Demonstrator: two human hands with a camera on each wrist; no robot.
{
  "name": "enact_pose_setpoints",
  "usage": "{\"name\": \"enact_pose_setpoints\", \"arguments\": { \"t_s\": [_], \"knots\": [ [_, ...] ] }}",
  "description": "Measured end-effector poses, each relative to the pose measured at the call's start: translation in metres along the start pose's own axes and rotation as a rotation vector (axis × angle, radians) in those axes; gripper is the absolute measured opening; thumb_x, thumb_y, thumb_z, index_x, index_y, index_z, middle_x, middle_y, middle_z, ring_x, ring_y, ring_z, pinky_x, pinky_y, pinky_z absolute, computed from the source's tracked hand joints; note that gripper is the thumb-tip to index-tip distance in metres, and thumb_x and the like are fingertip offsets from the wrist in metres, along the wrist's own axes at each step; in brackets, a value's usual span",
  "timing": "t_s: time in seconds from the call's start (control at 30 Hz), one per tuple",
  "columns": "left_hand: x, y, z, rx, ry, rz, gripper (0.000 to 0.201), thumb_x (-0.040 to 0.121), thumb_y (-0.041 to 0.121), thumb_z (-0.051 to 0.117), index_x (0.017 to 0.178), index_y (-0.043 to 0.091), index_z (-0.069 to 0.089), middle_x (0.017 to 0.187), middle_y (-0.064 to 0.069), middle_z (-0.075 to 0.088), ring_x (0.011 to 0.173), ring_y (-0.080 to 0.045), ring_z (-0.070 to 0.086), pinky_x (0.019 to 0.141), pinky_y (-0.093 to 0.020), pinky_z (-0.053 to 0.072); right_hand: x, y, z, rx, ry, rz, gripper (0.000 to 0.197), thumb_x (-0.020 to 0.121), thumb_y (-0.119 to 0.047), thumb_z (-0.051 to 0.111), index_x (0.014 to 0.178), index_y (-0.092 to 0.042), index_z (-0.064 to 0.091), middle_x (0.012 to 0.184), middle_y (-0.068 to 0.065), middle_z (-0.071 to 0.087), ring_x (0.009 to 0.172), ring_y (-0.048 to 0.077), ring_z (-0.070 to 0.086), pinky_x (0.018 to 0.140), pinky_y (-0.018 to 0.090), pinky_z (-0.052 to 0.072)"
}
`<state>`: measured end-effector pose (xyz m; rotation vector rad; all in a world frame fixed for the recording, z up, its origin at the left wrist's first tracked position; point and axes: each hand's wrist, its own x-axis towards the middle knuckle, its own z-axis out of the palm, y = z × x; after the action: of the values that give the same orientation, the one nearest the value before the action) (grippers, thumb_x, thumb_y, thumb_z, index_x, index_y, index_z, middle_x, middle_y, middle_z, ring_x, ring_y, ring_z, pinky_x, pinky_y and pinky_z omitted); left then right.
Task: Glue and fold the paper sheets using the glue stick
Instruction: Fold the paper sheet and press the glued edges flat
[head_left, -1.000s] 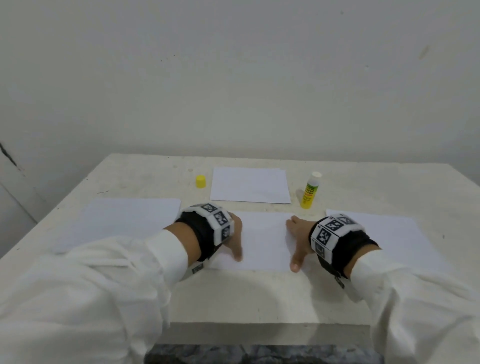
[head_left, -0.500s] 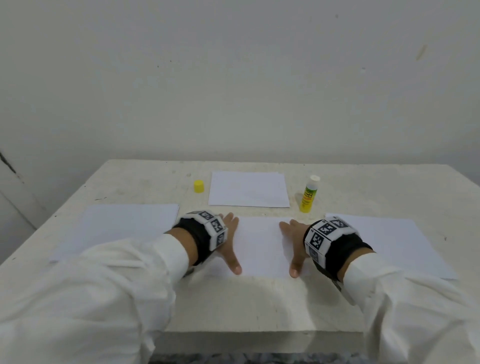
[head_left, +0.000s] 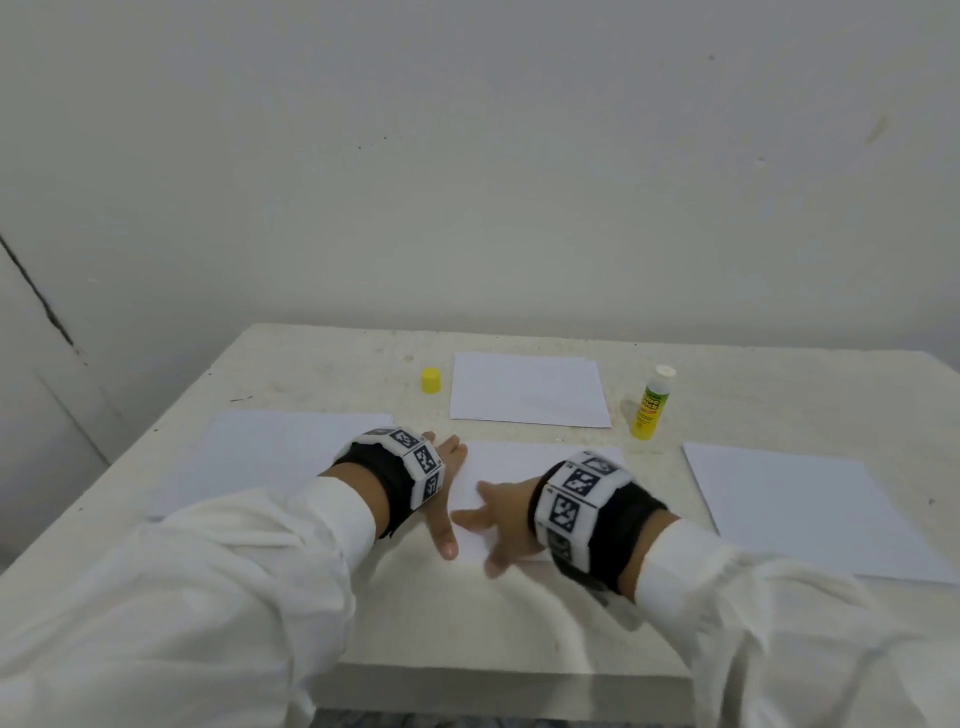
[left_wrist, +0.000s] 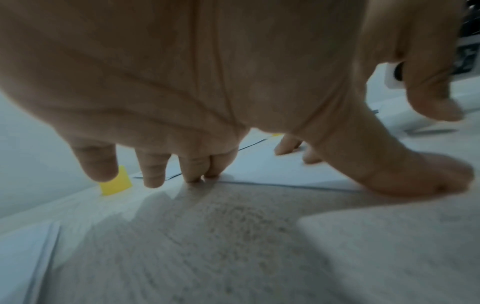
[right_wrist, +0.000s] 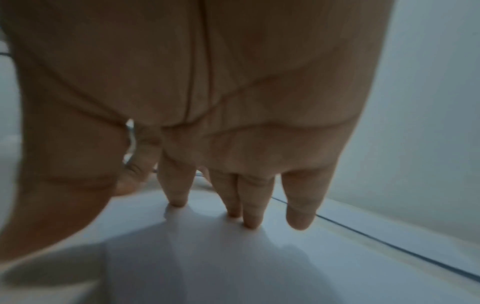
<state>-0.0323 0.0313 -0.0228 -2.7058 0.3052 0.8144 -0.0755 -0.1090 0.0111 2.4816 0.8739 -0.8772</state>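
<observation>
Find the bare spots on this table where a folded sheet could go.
Bare table runs along the near edge, below both hands. A smaller patch lies behind the left sheet, left of the cap. Another lies behind the right sheet, beyond the glue stick. The middle is crowded.

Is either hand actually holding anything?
No. Both the left hand and right hand lie flat with spread fingers, pressing the middle paper sheet.
</observation>
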Motion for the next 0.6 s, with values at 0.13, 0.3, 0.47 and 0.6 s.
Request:
{"name": "enact_pose_setpoints", "arguments": {
  "t_s": [0.13,0.3,0.47,0.6],
  "knots": [
    [-0.004,0.001,-0.004,0.012,0.073,0.037,0.132,0.049,0.076,0.074,0.150,0.019,0.010,0.157,0.000,0.012,0.143,-0.029,0.014,0.111,-0.057,0.024,0.030,-0.002,0.001,0.060,0.093,0.001,0.090,0.086,-0.048,0.061,0.152,-0.030,0.002,0.160,0.006,0.001,0.145,0.030,0.015,0.114,0.050,0.018],
    [-0.001,0.001,-0.004,0.027,0.091,0.031,0.132,0.038,0.078,0.075,0.143,0.019,0.023,0.142,-0.001,0.032,0.132,-0.026,0.028,0.106,-0.054,0.032,0.018,0.050,0.011,0.142,0.025,0.154,0.123,0.071,-0.051,0.076,0.151,-0.019,-0.013,0.159,0.003,-0.016,0.147,0.022,-0.004,0.117,0.045,0.005],
    [-0.001,0.003,-0.007,0.042,0.077,0.028,0.126,0.038,0.078,0.076,0.138,0.018,0.028,0.136,-0.001,0.035,0.129,-0.025,0.031,0.105,-0.053,0.034,-0.017,0.098,0.032,0.156,-0.023,0.224,0.126,0.072,-0.045,0.078,0.150,-0.013,-0.016,0.158,0.005,-0.018,0.147,0.020,-0.007,0.117,0.039,0.006],
    [-0.003,0.005,-0.008,0.043,0.065,0.022,0.120,0.038,0.078,0.076,0.133,0.018,0.032,0.127,-0.001,0.038,0.123,-0.023,0.032,0.104,-0.050,0.035,-0.025,0.122,0.043,0.146,-0.059,0.250,0.129,0.070,-0.045,0.079,0.150,-0.013,-0.018,0.158,0.004,-0.020,0.147,0.020,-0.006,0.117,0.040,0.007]
  ]
}}
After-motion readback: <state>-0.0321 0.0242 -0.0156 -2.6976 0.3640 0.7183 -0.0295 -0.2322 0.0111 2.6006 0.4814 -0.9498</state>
